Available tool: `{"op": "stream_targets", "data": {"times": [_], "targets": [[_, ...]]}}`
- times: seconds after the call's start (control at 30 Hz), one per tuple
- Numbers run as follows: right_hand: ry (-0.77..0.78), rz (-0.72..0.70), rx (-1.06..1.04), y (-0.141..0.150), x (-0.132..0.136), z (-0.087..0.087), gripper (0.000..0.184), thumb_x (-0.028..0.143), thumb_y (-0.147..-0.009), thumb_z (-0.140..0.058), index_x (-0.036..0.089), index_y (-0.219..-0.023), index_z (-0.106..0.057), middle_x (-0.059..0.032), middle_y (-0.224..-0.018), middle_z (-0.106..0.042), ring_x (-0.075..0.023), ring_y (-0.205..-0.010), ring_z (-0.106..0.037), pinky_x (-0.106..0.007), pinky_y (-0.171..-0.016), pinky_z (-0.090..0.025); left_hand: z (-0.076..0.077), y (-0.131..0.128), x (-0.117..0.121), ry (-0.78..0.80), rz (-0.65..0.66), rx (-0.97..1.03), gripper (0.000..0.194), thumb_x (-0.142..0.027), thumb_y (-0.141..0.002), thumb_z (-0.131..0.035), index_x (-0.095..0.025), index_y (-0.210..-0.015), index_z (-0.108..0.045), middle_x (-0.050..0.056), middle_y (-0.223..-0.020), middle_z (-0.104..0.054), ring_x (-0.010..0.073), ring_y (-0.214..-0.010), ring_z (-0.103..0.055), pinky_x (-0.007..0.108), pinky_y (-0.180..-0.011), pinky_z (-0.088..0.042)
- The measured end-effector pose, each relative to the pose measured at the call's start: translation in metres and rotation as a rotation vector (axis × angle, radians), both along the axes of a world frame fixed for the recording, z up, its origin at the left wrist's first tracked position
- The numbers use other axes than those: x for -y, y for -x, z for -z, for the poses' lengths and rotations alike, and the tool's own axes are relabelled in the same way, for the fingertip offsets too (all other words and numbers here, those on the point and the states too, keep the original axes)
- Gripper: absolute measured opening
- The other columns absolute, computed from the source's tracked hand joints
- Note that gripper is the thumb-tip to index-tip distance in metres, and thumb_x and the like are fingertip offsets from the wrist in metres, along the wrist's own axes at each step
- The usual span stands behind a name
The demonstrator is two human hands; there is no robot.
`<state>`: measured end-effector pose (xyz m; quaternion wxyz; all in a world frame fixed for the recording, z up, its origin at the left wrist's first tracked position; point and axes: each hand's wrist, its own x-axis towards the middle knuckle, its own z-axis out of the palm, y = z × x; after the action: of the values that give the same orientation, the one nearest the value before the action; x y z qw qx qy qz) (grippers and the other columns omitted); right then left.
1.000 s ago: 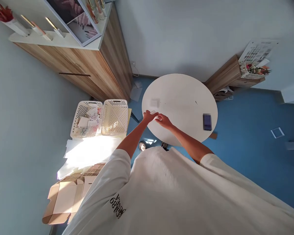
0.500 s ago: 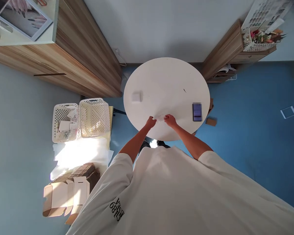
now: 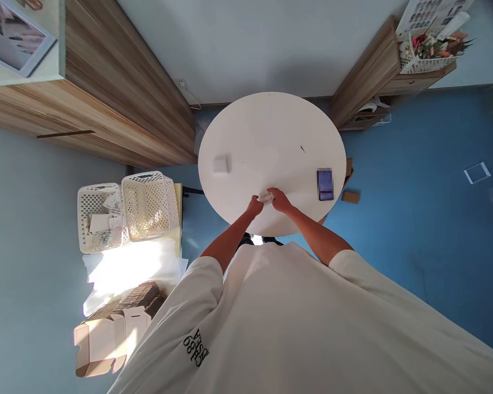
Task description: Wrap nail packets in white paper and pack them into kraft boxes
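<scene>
Between my two hands, over the near part of the white oval table [image 3: 271, 131], is a small clear packet [image 3: 265, 197] with faint printing; its exact kind is too small to make out. My left hand [image 3: 255, 206] is closed on its left end. The fingers of my right hand [image 3: 280, 200] grip the right end from above. To the left on the tabletop lies a small white square block or stack [image 3: 221, 166]. A tablet or phone with a purplish screen [image 3: 325, 184] rests near the table's right edge.
Two white perforated baskets [image 3: 170, 205] stand at left, one holding papers and packets. Below them are a sunlit plastic sheet [image 3: 127, 262] and flattened cardboard boxes [image 3: 102, 339]. Wooden cabinets [image 3: 148, 82] flank the table. Brown cardboard [image 3: 350, 197] lies on the blue floor at right.
My right hand has moved left, nearer my left hand, and the packet's printed face shows more clearly. The whole view has shifted slightly with my head.
</scene>
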<state>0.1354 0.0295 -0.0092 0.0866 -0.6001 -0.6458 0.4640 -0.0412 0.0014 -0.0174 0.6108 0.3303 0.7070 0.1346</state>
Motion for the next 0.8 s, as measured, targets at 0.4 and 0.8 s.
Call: {"op": "stream_targets", "data": {"times": [0.4,0.8], "targets": [[0.08,0.131,0.186,-0.009,0.013,-0.011,0.055,0.015,-0.098,-0.045,0.021,-0.152,-0.053,-0.0133,-0.153,-0.057,-0.029,-0.131,-0.062,-0.046,-0.107,-0.055,-0.016,0.007,0.002,-0.16,-0.116,-0.091,0.064,-0.007,-0.077,-0.061,-0.022,-0.137,-0.052,0.017,-0.152,-0.055,0.0272,-0.134,-0.059,0.036,-0.094,-0.054],[0.024,-0.017,0.204,0.01,0.005,-0.013,0.051,0.011,-0.095,-0.049,0.023,-0.142,-0.063,-0.0105,-0.154,-0.058,-0.033,-0.142,-0.05,-0.05,-0.119,-0.042,-0.011,0.005,0.007,0.126,-0.053,-0.002,0.052,-0.019,-0.081,-0.071,-0.02,-0.126,-0.046,0.014,-0.114,-0.074,0.0227,-0.097,-0.07,0.035,-0.079,-0.051]]}}
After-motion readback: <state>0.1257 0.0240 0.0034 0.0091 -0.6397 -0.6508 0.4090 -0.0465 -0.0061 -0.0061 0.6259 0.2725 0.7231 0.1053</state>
